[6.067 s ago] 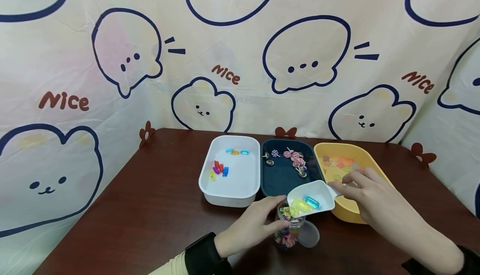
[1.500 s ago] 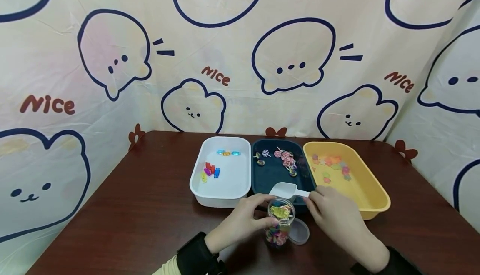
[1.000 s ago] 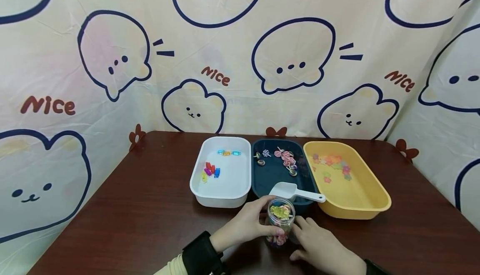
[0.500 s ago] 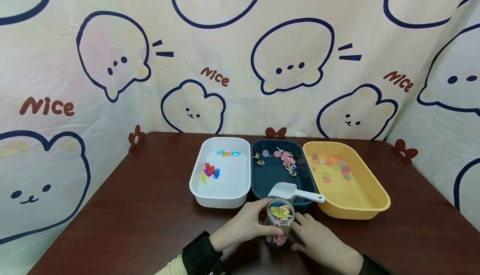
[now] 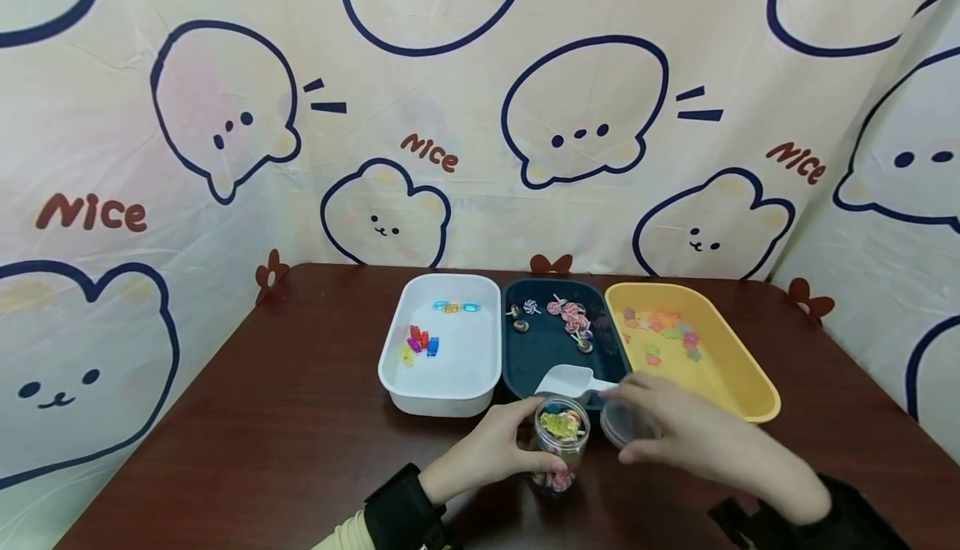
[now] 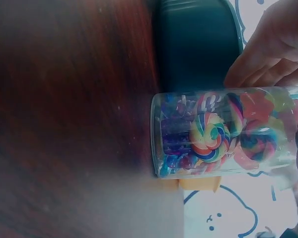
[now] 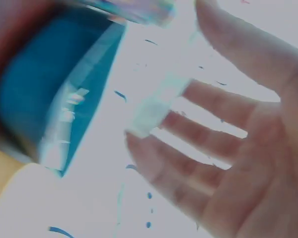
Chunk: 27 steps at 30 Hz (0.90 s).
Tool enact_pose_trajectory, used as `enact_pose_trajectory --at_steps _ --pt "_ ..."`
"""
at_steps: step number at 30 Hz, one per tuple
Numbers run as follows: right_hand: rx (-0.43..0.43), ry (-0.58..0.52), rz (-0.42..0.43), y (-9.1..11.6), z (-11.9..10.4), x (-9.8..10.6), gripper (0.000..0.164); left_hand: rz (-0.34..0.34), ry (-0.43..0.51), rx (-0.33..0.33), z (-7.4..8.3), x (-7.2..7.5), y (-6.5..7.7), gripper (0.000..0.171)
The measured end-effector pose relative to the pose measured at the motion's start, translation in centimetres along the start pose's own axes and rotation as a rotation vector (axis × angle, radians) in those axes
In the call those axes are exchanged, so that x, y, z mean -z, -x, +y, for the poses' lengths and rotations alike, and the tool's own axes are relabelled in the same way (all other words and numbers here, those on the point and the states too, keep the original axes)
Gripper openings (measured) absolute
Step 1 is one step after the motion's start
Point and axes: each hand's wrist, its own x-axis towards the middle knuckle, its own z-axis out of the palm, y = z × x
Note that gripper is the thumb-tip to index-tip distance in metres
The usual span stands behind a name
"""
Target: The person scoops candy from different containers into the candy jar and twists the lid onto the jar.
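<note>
My left hand (image 5: 483, 450) grips a clear jar (image 5: 561, 450) upright on the table, fingers behind and thumb in front. The jar has no lid on; swirl lollipops and colourful pieces fill it, with a yellow piece on top. In the left wrist view the jar (image 6: 218, 134) shows its packed side. To its right, my right hand (image 5: 686, 429) holds a round translucent lid (image 5: 621, 423) by the edge, raised off the table. The right wrist view shows the lid (image 7: 159, 104), blurred, between thumb and fingertips.
A white scoop (image 5: 567, 382) lies across the front of the dark tray (image 5: 551, 358), which holds small lollipops. Left of it, a white tray (image 5: 465, 371) contains wrapped candies; on the right, a yellow tray (image 5: 727, 375) contains pastel flower and star pieces.
The right hand has emptied the scoop's candy into the jar, set the scoop on the dark tray, reached beside the jar and lifted the lid. The left hand has kept its grip.
</note>
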Motion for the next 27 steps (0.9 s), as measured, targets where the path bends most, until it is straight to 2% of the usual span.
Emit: enact_pose_trajectory --at_steps 2,4,6,10,15,20,23,27 --pt "0.099 -0.006 0.040 0.1 -1.4 1.5 0.056 -0.002 -0.003 -0.006 0.0 0.1 -0.1 0.055" --pt "0.200 -0.008 0.042 -0.4 -2.6 2.1 0.056 -0.004 -0.011 -0.022 -0.1 0.2 -0.1 0.055" --pt "0.290 -0.019 -0.004 -1.2 -3.5 2.3 0.052 -0.009 -0.027 -0.045 -0.2 0.3 0.0 0.057" --pt "0.375 -0.056 -0.139 -2.9 -4.6 2.2 0.046 -0.018 -0.047 -0.075 -0.3 0.3 0.1 0.058" --pt "0.419 -0.053 -0.205 -3.6 -5.0 2.2 0.049 -0.017 -0.030 -0.057 -0.3 0.1 0.1 0.053" --pt "0.429 -0.007 -0.203 -3.8 -5.3 2.3 0.051 -0.006 -0.019 -0.043 -0.3 0.0 0.1 0.052" --pt "0.430 0.051 -0.183 -3.9 -5.5 2.2 0.051 -0.006 -0.010 -0.034 -0.4 0.0 0.0 0.053" --pt "0.379 0.182 -0.056 -4.0 -6.2 1.3 0.046 -0.006 -0.012 -0.037 -0.3 0.1 0.0 0.054"
